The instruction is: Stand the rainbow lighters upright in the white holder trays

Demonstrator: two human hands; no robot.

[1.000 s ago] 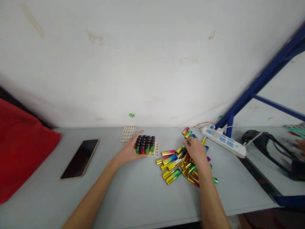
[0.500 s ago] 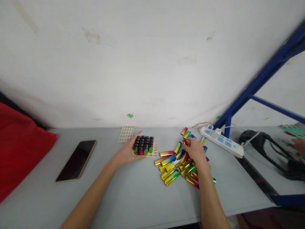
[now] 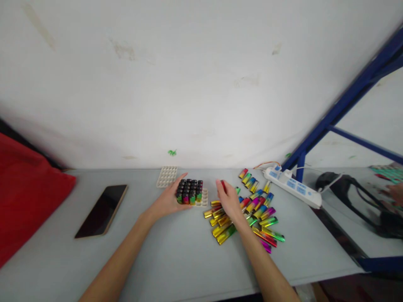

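My left hand (image 3: 168,200) cups the left side of a block of upright lighters (image 3: 189,189), thumb along the near side and fingers behind. Their black tops point up, and they stand in a white holed tray (image 3: 204,198) whose right-hand holes are bare. To the right of this tray, my right hand (image 3: 229,201) is closed on a lighter (image 3: 223,186); only its red end shows, the rest being hidden by the fingers. Below and right of that hand lies a loose pile of shiny lighters (image 3: 260,212), gold fading into red, blue, green or purple.
A second holed tray (image 3: 167,176) lies near the wall, behind my left hand. A dark phone (image 3: 101,211) is at left, beside a red cloth (image 3: 28,188). At right are a power strip (image 3: 292,186), a blue frame (image 3: 327,121) and a black strap-like object (image 3: 355,201).
My right hand has moved left from the pile towards the tray with a red lighter in its fingers. My left hand has stayed at the block.
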